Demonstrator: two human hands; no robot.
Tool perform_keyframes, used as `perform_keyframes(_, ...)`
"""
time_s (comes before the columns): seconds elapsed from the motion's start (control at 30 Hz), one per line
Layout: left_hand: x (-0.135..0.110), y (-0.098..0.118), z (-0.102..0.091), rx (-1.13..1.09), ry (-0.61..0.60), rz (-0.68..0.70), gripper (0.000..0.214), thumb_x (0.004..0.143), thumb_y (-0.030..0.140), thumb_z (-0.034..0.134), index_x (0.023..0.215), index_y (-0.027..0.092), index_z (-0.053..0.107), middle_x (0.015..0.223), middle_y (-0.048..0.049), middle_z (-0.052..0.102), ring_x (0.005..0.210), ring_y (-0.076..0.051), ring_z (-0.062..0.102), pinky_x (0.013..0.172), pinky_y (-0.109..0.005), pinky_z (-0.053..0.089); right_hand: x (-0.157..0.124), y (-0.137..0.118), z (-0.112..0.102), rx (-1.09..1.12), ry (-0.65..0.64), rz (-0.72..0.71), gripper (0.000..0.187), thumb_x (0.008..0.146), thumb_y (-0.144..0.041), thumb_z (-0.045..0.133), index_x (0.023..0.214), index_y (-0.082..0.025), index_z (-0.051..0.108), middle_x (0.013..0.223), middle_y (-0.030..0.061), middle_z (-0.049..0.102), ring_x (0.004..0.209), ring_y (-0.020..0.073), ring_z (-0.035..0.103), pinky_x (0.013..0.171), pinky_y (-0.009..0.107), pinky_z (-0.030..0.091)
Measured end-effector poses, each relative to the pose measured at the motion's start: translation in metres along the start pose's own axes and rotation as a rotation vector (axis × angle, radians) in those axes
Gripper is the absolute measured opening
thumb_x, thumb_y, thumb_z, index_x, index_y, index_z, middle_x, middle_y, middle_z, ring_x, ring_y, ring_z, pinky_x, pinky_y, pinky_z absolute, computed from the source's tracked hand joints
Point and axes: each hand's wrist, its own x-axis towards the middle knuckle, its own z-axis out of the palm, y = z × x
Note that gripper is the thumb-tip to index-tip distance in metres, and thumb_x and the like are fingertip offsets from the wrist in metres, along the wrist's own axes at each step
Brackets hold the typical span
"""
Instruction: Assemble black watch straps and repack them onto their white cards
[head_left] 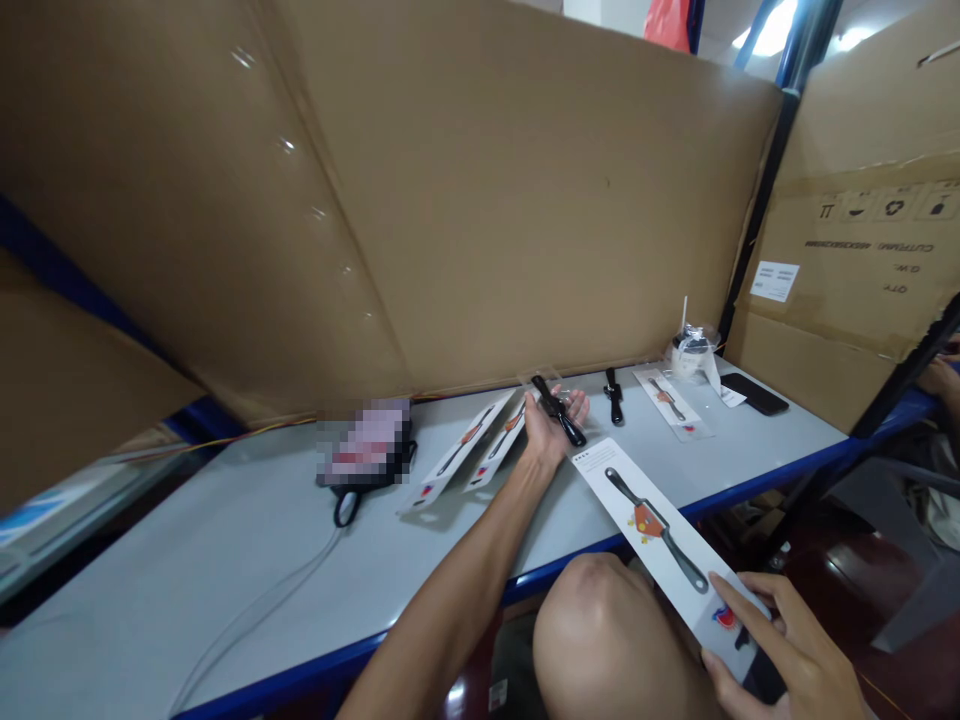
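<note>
My left hand [549, 425] is palm up over the table, fingers curled about a black two-handled tool that looks like a spokeshave [559, 410]. Clear plastic [541, 378] shows behind that tool. Between my right hand's [795, 640] thumb and fingers is the lower end of a long white printed card [637, 500], tilted above my knee. A two-handled tool with an orange middle is pictured on it. The card's upper end is close to my left wrist. A second black spokeshave [613, 396] lies on the table, right of my left hand.
Two printed cards [461, 445] lean left of my left hand; another packaged card [673, 403] lies at right. Near the back are a plastic-wrapped cup [694, 350] and a phone [754, 393]. A black pouch [367, 445] sits left. Cardboard [525, 200] walls the blue-edged table [300, 560].
</note>
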Motion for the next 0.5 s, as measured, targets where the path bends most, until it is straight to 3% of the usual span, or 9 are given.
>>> perform_keyframes(0.27, -0.0020, -0.0012, 0.0019, 0.020, 0.005, 0.001, 0.060, 0.104, 0.065, 0.028, 0.099, 0.017, 0.063, 0.095, -0.0157, 0.069, 0.094, -0.029, 0.075, 0.083, -0.051, 0.064, -0.0061, 0.0040, 0.0048, -0.017, 0.002, 0.004, 0.038, 0.089, -0.028, 0.065, 0.125, -0.024, 0.075, 0.102, 0.0088, 0.069, 0.082, 0.0201, 0.073, 0.066, 0.027, 0.063)
perform_keyframes(0.5, -0.0035, -0.0022, 0.0004, 0.019, -0.021, -0.015, 0.061, 0.103, 0.066, 0.029, 0.105, 0.017, 0.065, 0.094, -0.0149, 0.070, 0.094, -0.029, 0.074, 0.080, -0.049, 0.064, -0.0076, 0.0079, 0.0011, -0.004, -0.007, 0.001, 0.040, 0.090, -0.028, 0.065, 0.128, -0.026, 0.073, 0.105, 0.0090, 0.070, 0.081, 0.0192, 0.073, 0.066, 0.027, 0.064)
